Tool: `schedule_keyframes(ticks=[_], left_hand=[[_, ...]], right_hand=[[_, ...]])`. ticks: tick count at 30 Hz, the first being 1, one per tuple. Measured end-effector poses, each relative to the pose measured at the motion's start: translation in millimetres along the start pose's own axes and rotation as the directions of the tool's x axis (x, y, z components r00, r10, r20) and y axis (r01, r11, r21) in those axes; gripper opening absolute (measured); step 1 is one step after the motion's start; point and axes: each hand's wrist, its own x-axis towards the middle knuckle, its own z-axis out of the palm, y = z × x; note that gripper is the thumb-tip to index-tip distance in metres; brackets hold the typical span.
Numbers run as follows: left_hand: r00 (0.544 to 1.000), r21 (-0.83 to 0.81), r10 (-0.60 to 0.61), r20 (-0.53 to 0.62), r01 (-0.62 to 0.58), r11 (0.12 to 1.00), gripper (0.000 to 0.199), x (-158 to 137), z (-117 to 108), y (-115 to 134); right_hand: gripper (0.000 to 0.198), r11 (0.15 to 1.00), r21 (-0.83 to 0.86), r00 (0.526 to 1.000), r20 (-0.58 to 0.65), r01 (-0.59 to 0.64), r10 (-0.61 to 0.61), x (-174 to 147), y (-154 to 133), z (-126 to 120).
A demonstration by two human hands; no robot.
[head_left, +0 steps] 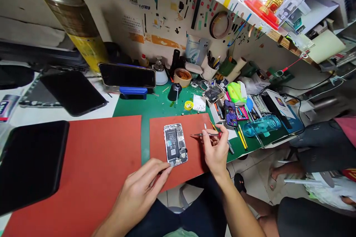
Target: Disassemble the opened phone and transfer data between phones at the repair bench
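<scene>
An opened phone (175, 145) lies on the red mat (158, 177), its black battery and inner boards showing. At its lower left corner are the fingertips of my left hand (147, 181), pinched together on the edge. My right hand (217, 152) is closed around a thin screwdriver (198, 134) with a red end. The screwdriver points left over the mat, its tip a short way to the right of the phone and apart from it. Part of its handle is hidden by my fingers.
A tablet (30, 166) lies at the left. Behind stand a spray can (80, 26) and a propped phone (128, 75). To the right are a lit phone (230, 113), yellow tweezers (241, 137) and a blue bottle (261, 125). Other people's legs (258, 207) are near the table's right side.
</scene>
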Motion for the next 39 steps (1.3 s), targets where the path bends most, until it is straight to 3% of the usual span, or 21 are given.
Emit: schedule_keyframes(ticks=[4, 7, 10, 14, 22, 29, 39], left_hand=[[1.000, -0.010, -0.011, -0.006, 0.011, 1.000, 0.012, -2, 1, -1], [0.999, -0.024, -0.035, -0.007, 0.035, 0.999, 0.011, -3, 0, -1], [0.997, -0.035, -0.073, -0.011, 0.073, 0.997, 0.010, -4, 0, -2], [0.990, -0.072, -0.142, -0.021, 0.140, 0.988, 0.012, -4, 2, -2], [0.983, -0.163, -0.183, -0.017, 0.178, 0.970, 0.010, -5, 1, 0], [0.995, -0.203, -0.100, -0.004, 0.097, 0.974, 0.015, -2, -4, 4], [0.998, -0.165, -0.061, 0.014, 0.062, 0.984, 0.014, -5, 1, -4]], right_hand=[[0.038, 0.996, -0.074, 0.998, 0.030, 0.053, -0.051, 6, 7, 8], [0.039, 0.999, -0.044, 1.000, 0.012, 0.018, -0.017, 6, 5, 6], [0.043, 0.988, 0.121, 0.995, -0.010, -0.095, 0.097, -1, -6, -1], [0.049, 0.885, 0.365, 0.957, 0.082, -0.290, 0.280, -24, -20, -9], [0.056, 0.714, 0.490, 0.866, 0.264, -0.500, 0.426, -57, -27, 3], [0.058, 0.719, 0.461, 0.854, 0.268, -0.519, 0.445, -60, -21, 6], [0.048, 0.837, 0.393, 0.924, 0.191, -0.382, 0.333, -65, -32, -3]])
